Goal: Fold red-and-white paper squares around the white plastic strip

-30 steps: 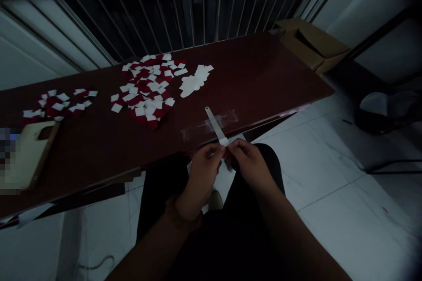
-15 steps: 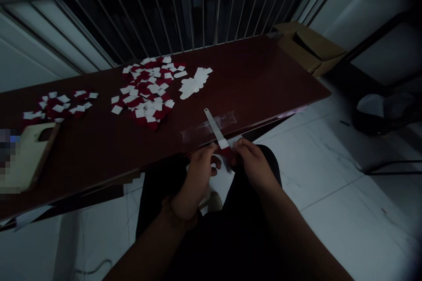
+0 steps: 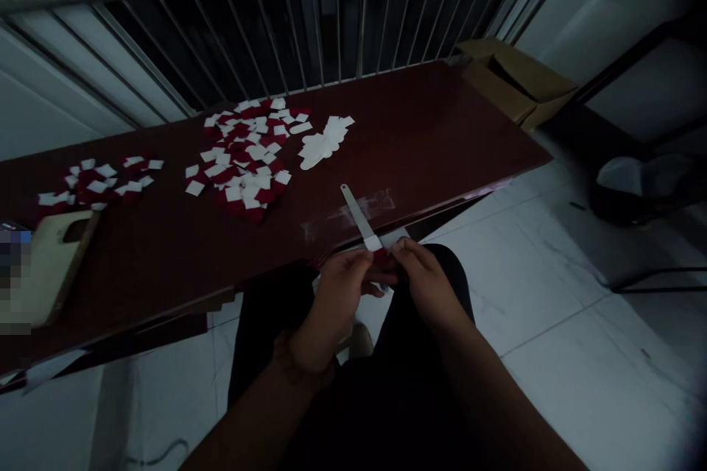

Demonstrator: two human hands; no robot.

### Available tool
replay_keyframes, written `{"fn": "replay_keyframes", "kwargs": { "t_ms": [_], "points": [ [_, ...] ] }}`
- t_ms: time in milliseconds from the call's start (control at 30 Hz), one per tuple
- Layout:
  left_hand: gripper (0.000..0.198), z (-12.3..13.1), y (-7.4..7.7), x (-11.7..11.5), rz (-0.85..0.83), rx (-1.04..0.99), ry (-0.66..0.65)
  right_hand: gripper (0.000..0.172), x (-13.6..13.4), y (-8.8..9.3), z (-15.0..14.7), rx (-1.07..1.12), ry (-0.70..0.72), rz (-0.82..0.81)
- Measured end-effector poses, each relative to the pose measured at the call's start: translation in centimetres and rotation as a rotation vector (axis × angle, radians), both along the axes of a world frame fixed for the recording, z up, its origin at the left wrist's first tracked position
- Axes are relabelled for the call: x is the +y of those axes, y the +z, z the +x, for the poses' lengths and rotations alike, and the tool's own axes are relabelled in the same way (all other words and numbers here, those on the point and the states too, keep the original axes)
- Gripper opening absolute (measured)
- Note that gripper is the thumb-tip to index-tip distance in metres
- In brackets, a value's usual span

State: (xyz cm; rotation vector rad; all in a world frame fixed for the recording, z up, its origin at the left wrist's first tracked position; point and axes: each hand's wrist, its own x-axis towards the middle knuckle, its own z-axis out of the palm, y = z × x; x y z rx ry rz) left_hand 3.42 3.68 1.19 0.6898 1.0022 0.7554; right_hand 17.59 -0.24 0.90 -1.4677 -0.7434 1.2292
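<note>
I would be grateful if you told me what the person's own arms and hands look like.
Both the left hand and the right hand are bare, with no gloves, and both forearms show no sleeves. The left wrist seems to carry a dark bracelet, though dim light hides its detail.

Left hand (image 3: 336, 302) and right hand (image 3: 425, 283) pinch white strip (image 3: 359, 217) just off edge of dark red table (image 3: 420, 140).
Red piece (image 3: 381, 257) sits at strip's near end, between hands; red-and-white paper squares (image 3: 243, 162) piled further along table.
</note>
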Motion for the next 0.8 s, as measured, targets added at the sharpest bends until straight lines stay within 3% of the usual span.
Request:
{"fn": "replay_keyframes", "kwargs": {
  "t_ms": [100, 267, 400, 533, 800],
  "points": [
    [0.020, -0.3, -0.1, 0.1, -0.037, -0.038, 0.101, 0.042, 0.2, 0.3, 0.1, -0.042, 0.028, 0.028],
    [0.017, -0.3, -0.1, 0.2, -0.013, 0.029, -0.007, 0.040, 0.2, 0.1, 0.4, -0.085, 0.039, 0.032],
    [0.021, 0.0, -0.1, 0.0, -0.025, -0.047, 0.070, 0.033, 0.3, 0.4, 0.3, -0.120, 0.012, 0.027],
    [0.018, 0.1, 0.2, -0.1, 0.031, -0.017, -0.015, 0.028, 0.6, 0.6, 0.1, -0.168, 0.038, 0.049],
    [0.018, 0.7, 0.0, 0.6, -0.005, 0.028, 0.065, 0.021, 1.2, -0.9, -1.2, -0.258, -0.015, 0.124]
  ]
}}
